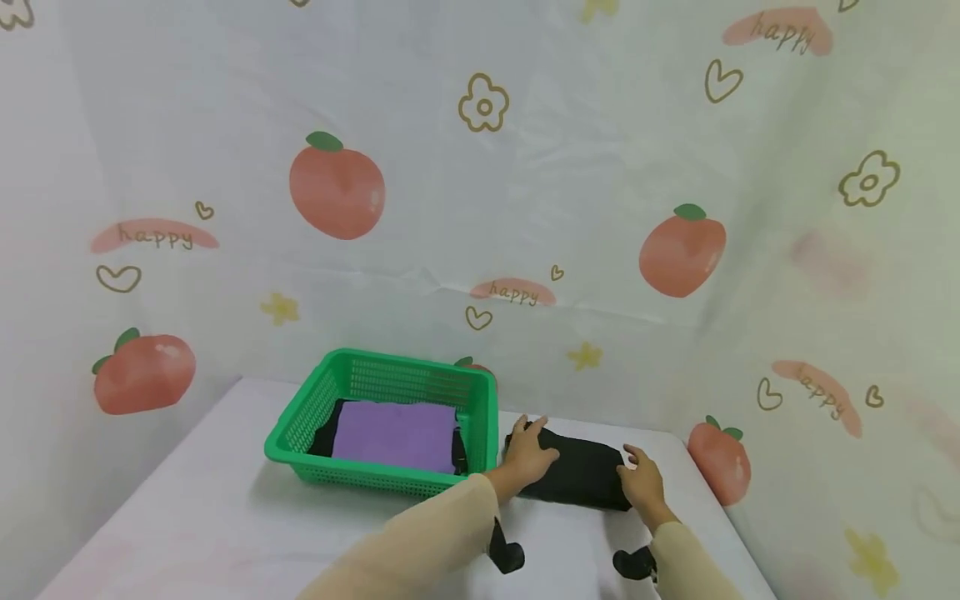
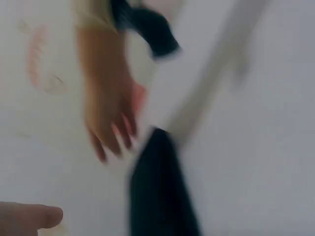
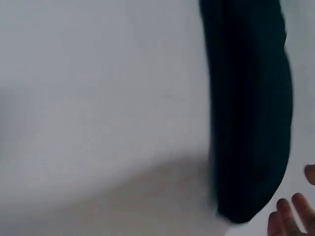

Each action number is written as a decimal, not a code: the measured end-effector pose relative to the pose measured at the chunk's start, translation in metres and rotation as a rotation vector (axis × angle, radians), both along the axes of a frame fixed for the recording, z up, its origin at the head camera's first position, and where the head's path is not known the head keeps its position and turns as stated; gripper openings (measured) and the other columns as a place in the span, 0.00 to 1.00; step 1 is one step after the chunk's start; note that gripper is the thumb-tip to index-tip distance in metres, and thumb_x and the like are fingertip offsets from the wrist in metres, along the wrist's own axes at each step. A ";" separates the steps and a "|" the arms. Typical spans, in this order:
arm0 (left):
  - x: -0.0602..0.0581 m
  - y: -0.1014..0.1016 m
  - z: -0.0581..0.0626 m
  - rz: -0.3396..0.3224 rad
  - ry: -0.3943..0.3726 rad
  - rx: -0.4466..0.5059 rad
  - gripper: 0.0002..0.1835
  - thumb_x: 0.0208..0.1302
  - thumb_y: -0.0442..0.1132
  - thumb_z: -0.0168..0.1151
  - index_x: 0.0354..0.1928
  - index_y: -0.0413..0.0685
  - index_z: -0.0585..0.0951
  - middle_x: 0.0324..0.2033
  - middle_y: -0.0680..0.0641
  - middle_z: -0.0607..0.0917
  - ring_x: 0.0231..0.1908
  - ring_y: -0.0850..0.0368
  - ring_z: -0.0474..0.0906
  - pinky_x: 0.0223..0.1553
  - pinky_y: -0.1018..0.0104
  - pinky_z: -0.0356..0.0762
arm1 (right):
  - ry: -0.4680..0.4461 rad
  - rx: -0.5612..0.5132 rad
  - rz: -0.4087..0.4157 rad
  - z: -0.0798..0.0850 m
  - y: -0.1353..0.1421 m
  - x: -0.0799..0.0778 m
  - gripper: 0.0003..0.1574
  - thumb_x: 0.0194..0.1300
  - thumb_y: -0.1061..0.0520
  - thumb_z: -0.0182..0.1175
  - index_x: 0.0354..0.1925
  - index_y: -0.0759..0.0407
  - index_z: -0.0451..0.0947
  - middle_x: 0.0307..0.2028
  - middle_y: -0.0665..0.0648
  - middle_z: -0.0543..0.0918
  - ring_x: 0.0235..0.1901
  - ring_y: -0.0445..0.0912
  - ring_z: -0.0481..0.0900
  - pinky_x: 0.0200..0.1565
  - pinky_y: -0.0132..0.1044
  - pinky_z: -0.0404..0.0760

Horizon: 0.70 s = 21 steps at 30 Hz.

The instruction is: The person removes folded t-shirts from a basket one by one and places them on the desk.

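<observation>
A folded black cloth lies flat on the white table, right of the green basket. Over its left end is my left hand, fingers spread and thumb out across the cloth. At the opposite end stands my right hand, its fingers loosely bent and apart. In the right wrist view, fingers show a gap from the end of the black cloth. The left wrist view is blurred; it shows a thumb, the black cloth and my right hand.
Left of my hands stands a green plastic basket with perforated walls. Inside lies a folded purple cloth on top of black cloth. Behind the table hangs a white curtain printed with fruit.
</observation>
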<state>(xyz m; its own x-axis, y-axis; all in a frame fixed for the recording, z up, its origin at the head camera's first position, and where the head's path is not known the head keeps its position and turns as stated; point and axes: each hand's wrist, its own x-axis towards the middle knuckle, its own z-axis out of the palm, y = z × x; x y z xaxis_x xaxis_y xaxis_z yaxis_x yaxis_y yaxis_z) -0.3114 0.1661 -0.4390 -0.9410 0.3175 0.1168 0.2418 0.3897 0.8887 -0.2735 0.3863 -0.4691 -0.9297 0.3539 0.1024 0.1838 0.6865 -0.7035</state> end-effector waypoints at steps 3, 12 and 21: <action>0.006 -0.031 0.028 -0.131 0.077 0.102 0.26 0.66 0.36 0.61 0.66 0.44 0.73 0.65 0.35 0.72 0.58 0.37 0.76 0.50 0.48 0.80 | 0.105 -0.059 0.030 0.008 -0.024 -0.002 0.29 0.70 0.65 0.49 0.67 0.69 0.64 0.61 0.76 0.72 0.58 0.69 0.73 0.57 0.61 0.73; -0.028 -0.164 0.032 0.193 0.431 0.014 0.11 0.68 0.34 0.61 0.50 0.49 0.84 0.53 0.44 0.81 0.45 0.48 0.83 0.36 0.60 0.81 | 0.281 -0.325 0.332 0.023 -0.139 -0.002 0.27 0.73 0.60 0.56 0.68 0.60 0.67 0.59 0.67 0.77 0.55 0.58 0.79 0.53 0.48 0.80; -0.055 -0.257 -0.009 0.342 0.235 -0.213 0.22 0.71 0.41 0.56 0.62 0.37 0.75 0.61 0.28 0.72 0.60 0.31 0.69 0.56 0.36 0.70 | 0.090 -0.703 0.552 0.027 -0.212 -0.018 0.44 0.75 0.49 0.54 0.77 0.56 0.44 0.70 0.70 0.63 0.71 0.65 0.58 0.69 0.64 0.57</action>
<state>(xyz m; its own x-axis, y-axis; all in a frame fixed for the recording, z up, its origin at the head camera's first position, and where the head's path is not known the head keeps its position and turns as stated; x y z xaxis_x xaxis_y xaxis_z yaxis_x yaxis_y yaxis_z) -0.3669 -0.0909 -0.4477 -0.9518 0.0334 0.3050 0.2526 0.6496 0.7171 -0.2917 0.1745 -0.4416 -0.9849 -0.1327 0.1110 -0.1206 0.0662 -0.9905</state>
